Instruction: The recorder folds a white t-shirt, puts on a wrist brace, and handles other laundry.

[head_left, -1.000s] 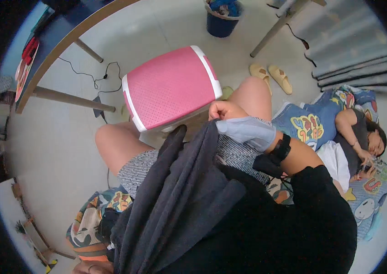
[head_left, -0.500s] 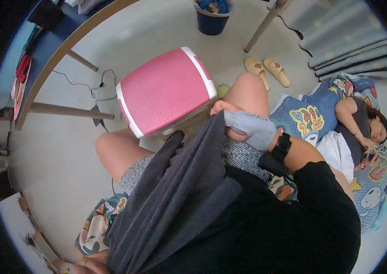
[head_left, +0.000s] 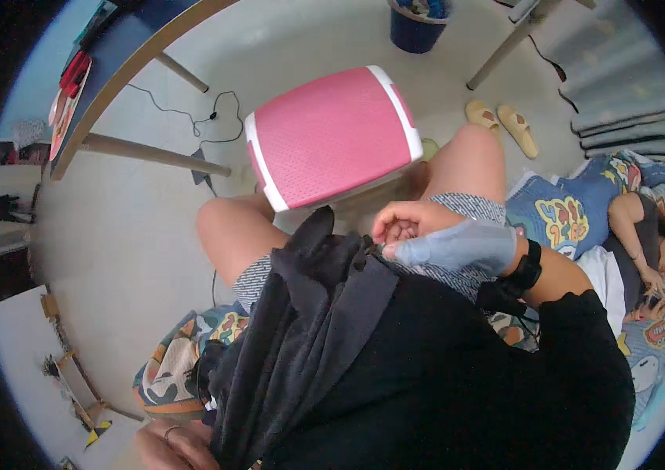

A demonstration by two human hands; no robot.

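A dark grey garment [head_left: 309,313] lies bunched across my lap, over the front of my black top. My right hand [head_left: 434,235], with a grey-blue covering over its palm and thumb and a black strap at the wrist, has its fingers curled at the garment's far right edge and pinches it there. At the lower left, my left hand [head_left: 174,445] wears a ring and is bent against the garment's near end. Folds of cloth partly hide its fingertips.
A pink and white storage box [head_left: 332,137] stands in front of my knees. A table [head_left: 101,106] with cables beneath is at left. Yellow slippers [head_left: 517,131] and a blue bin [head_left: 418,30] are ahead. At right a person [head_left: 638,227] lies on a patterned blanket [head_left: 559,211].
The view has shifted, moving the scene rightward. My right hand has turned, and the garment's raised edge has dropped into a lower bunch. More of my left hand shows.
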